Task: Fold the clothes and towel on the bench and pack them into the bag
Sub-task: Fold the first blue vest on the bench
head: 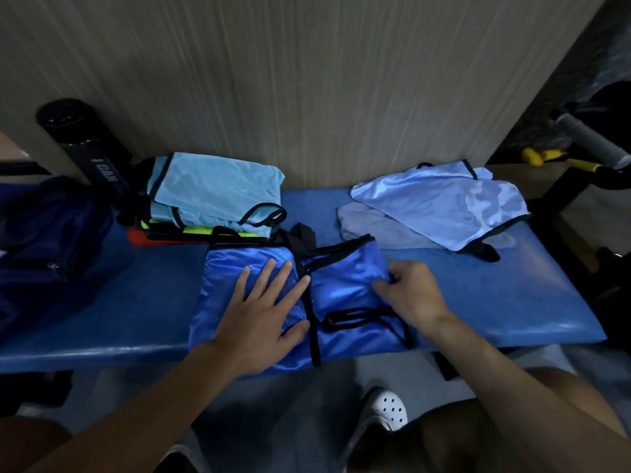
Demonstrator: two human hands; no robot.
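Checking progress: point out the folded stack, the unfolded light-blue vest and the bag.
folded stack [211,189], head view, top garment.
unfolded light-blue vest [440,206], head view, middle of fabric.
navy bag [44,240], head view, side panel.

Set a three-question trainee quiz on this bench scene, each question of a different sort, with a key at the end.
1. True or false: the left hand lies flat on the shiny royal-blue bib with black trim.
2. The top piece of the folded pile of bibs is: A orange; B light blue; C white.
3. Fill in: the unfolded pale-blue bib lies partly over a grey ____.
Key: 1 true; 2 B; 3 towel.
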